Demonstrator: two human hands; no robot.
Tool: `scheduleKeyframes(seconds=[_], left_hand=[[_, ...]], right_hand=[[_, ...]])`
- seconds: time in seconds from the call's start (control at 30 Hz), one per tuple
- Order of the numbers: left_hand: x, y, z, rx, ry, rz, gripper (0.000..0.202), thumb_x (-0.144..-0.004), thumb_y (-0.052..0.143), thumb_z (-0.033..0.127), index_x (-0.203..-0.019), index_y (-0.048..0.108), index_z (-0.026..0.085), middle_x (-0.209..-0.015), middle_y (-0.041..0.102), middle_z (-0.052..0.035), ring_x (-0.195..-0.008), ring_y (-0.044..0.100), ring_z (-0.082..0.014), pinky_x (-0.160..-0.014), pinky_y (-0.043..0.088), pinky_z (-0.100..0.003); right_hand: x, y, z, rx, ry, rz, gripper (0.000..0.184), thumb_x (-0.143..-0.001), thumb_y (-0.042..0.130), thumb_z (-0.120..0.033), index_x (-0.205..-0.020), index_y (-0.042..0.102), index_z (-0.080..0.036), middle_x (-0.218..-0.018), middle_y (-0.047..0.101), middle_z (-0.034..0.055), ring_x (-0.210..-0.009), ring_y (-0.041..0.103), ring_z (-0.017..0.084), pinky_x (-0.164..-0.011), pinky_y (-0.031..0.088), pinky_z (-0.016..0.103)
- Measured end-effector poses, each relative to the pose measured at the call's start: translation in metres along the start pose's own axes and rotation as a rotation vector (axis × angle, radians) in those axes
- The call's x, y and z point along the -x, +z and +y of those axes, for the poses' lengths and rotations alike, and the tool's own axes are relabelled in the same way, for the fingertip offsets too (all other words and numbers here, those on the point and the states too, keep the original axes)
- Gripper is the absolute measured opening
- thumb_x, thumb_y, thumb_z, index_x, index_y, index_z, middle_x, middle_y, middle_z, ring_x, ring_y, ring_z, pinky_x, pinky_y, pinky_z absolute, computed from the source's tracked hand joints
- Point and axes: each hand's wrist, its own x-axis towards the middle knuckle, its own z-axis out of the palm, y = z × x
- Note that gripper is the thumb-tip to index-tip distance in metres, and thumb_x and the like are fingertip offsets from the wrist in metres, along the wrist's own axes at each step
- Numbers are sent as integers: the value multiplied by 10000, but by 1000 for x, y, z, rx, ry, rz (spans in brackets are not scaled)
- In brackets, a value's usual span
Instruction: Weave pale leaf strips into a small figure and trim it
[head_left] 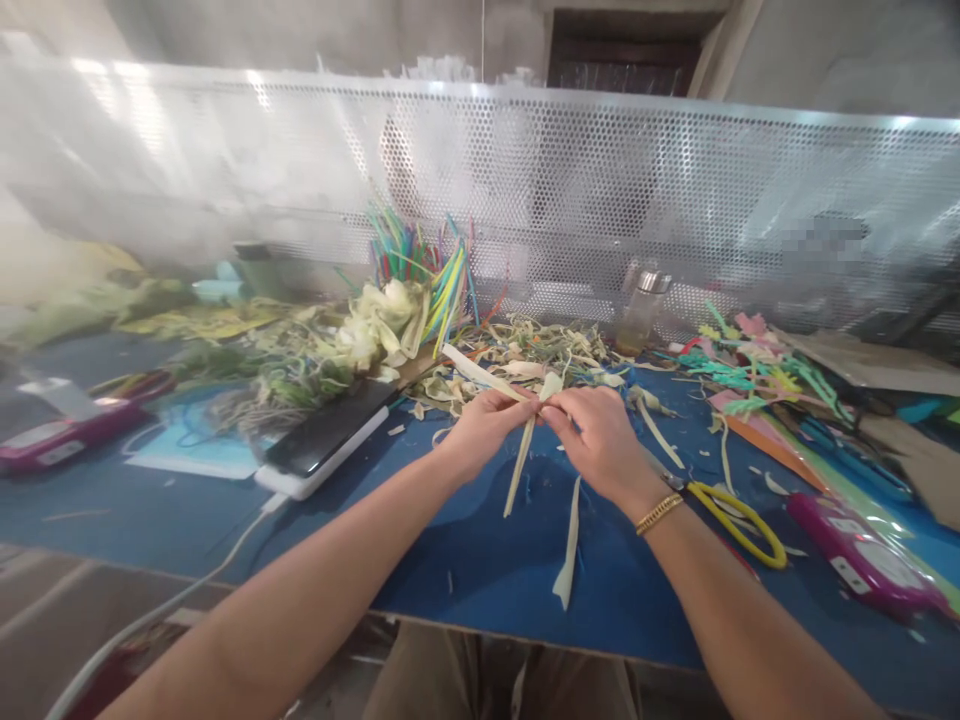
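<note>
My left hand (484, 425) and my right hand (596, 435) meet over the middle of the blue table, fingertips pinched together. Between them they grip pale, husk-like strips (519, 470) that cross at the fingers. One end points up and left, another hangs down toward me, and a short pale tip stands above the fingers. The exact join is hidden by my fingertips. A loose pale strip (571, 550) lies on the table nearer to me. Scissors with yellow handles (772, 560) rest beside my right wrist.
Behind my hands spreads a pile of dry husk scraps (555, 345). A phone on a white power bank (330, 440) lies left, its cable (187, 600) crossing the table edge. A glass bottle (641, 310), coloured sticks (450, 290) and a purple device (870, 560) stand around.
</note>
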Motion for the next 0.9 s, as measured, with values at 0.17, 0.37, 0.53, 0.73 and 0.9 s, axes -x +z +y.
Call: scheduleKeyframes(seconds=[0.17,0.37,0.53,0.73,0.9], left_hand=[[2,2,0,44,-17,9,189,-657,790,298,-732,685,159,-699,672,0,-719,593,-143,-758,432,-286],[3,0,4,15,-7,24,241,-598,824,305,-725,686,153,-679,675,-5,-699,601,-145,-733,439,-290],[-3,-9,5,-107,11,107,229,-604,817,325,-674,683,154,-645,666,-14,-612,543,-126,-612,383,-263],[-9,-19,2,-90,-59,165,226,-637,795,332,-649,661,150,-636,638,-15,-529,424,-83,-503,268,-240],[-11,-21,1,-4,-91,198,228,-613,806,314,-661,654,151,-647,629,-12,-544,439,-79,-496,274,-226]], right_hand=[[3,10,-5,-119,54,-114,226,-992,352,-314,-929,536,-198,-873,626,43,-778,564,176,-689,363,279],[3,1,-8,70,17,-191,234,-988,351,-315,-868,511,-195,-825,607,49,-727,549,180,-633,316,274],[-1,-10,3,113,12,-242,273,-983,385,-321,-810,562,-205,-754,627,20,-709,552,159,-631,303,262],[-3,-20,35,31,54,-212,270,-967,423,-329,-800,602,-215,-810,662,5,-776,580,152,-672,334,252],[-3,-21,44,-10,134,-193,343,-968,406,-369,-723,583,-205,-700,624,-6,-679,564,137,-646,340,255]])
